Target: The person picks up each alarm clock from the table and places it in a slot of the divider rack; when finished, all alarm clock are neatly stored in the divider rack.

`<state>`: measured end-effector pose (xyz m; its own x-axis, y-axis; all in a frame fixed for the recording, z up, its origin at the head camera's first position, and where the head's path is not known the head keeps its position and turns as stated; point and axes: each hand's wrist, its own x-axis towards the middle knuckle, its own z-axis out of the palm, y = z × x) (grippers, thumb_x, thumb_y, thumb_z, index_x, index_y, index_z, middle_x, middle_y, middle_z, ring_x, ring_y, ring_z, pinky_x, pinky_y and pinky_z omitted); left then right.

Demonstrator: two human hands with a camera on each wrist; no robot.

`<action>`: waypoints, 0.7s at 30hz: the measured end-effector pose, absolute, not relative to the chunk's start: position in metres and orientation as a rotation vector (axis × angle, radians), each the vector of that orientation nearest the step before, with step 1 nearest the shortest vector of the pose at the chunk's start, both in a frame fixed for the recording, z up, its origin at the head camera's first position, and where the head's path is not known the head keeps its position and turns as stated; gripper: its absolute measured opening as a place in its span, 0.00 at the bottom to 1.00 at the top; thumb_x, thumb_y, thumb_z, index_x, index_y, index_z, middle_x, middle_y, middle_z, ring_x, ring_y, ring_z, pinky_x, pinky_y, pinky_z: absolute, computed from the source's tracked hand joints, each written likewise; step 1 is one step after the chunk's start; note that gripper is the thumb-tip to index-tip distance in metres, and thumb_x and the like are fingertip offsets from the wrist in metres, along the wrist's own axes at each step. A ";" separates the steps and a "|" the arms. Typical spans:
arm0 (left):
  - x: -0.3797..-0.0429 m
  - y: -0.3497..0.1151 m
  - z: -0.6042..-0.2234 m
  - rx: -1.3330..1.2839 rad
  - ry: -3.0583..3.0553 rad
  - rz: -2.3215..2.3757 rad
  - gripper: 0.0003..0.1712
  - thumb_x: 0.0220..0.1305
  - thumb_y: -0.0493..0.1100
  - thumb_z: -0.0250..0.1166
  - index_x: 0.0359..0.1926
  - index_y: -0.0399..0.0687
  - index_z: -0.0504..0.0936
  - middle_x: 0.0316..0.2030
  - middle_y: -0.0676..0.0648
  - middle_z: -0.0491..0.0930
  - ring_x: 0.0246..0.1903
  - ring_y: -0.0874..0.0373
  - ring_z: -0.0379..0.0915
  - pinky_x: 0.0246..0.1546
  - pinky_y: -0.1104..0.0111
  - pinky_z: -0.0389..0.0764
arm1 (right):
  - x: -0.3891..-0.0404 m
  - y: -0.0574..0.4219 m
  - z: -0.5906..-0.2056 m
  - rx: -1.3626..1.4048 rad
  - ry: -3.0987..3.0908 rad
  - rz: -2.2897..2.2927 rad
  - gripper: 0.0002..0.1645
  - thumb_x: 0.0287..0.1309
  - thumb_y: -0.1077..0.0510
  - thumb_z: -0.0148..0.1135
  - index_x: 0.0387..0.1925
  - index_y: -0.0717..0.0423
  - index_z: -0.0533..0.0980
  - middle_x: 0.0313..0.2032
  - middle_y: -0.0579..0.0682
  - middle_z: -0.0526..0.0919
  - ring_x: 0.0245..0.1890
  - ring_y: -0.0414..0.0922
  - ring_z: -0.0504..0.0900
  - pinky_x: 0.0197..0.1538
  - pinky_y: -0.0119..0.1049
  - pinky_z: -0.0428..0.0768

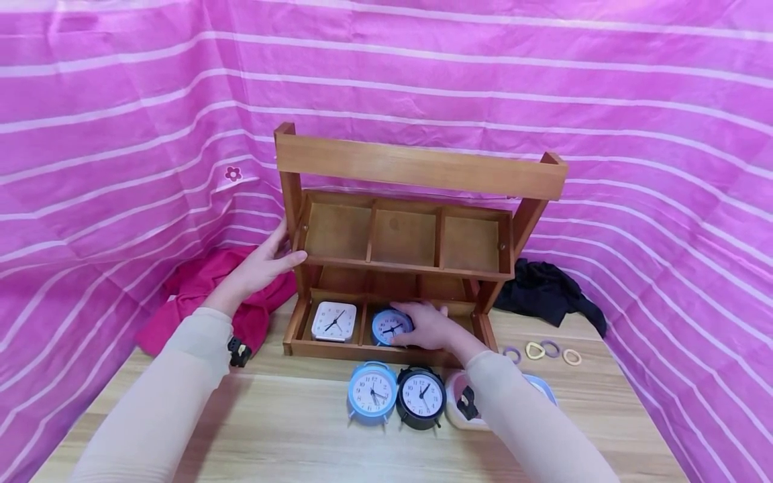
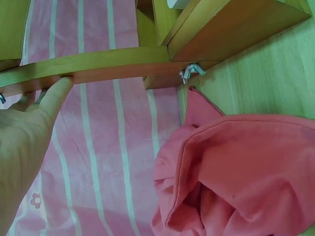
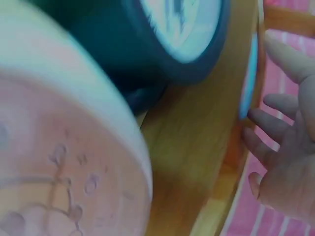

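A brown wooden rack (image 1: 423, 163) with two tiers of compartments stands on the table. My left hand (image 1: 262, 265) rests against its left side post, fingers extended; in the left wrist view the thumb presses along the post (image 2: 113, 65). My right hand (image 1: 430, 325) grips a blue round alarm clock (image 1: 386, 325) in the middle compartment of the lower tier, thumb low at its front and fingers over its top. A white square clock (image 1: 334, 322) sits in the lower left compartment. In front of the rack stand a light blue alarm clock (image 1: 372, 392) and a black alarm clock (image 1: 421, 400).
A pale-rimmed clock with a pink face (image 3: 74, 172) stands beside the black one, partly under my right forearm. Several small rings (image 1: 535, 350) lie to the right. Red cloth (image 1: 266, 302) is left of the rack, black cloth (image 1: 546, 295) right. A pink striped curtain (image 1: 386, 80) surrounds the table.
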<state>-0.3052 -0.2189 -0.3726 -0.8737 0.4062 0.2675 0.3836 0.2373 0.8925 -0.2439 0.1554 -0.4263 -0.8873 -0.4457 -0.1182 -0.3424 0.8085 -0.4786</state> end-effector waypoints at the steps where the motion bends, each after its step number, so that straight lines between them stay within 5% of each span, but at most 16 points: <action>1: -0.305 -0.219 -0.372 0.786 2.455 1.761 0.53 0.77 0.42 0.61 0.83 0.77 0.35 0.83 0.42 0.43 0.80 0.38 0.43 0.75 0.41 0.56 | -0.239 0.155 -0.424 -0.633 2.781 -0.693 0.48 0.59 0.39 0.75 0.77 0.43 0.68 0.73 0.48 0.72 0.75 0.58 0.64 0.72 0.77 0.46; 12: -0.302 -0.219 -0.370 0.757 2.480 1.735 0.53 0.77 0.42 0.61 0.83 0.78 0.34 0.83 0.42 0.41 0.81 0.40 0.40 0.78 0.44 0.51 | -0.170 0.141 -0.413 -0.827 2.771 -0.770 0.52 0.51 0.34 0.79 0.75 0.43 0.71 0.70 0.48 0.75 0.67 0.52 0.71 0.58 0.55 0.64; 21: -0.304 -0.219 -0.373 0.746 2.461 1.744 0.51 0.78 0.46 0.61 0.83 0.81 0.36 0.83 0.42 0.43 0.79 0.37 0.45 0.70 0.39 0.64 | -0.142 0.122 -0.450 -0.796 2.914 -0.504 0.57 0.33 0.28 0.84 0.68 0.40 0.76 0.58 0.41 0.81 0.57 0.46 0.76 0.51 0.46 0.65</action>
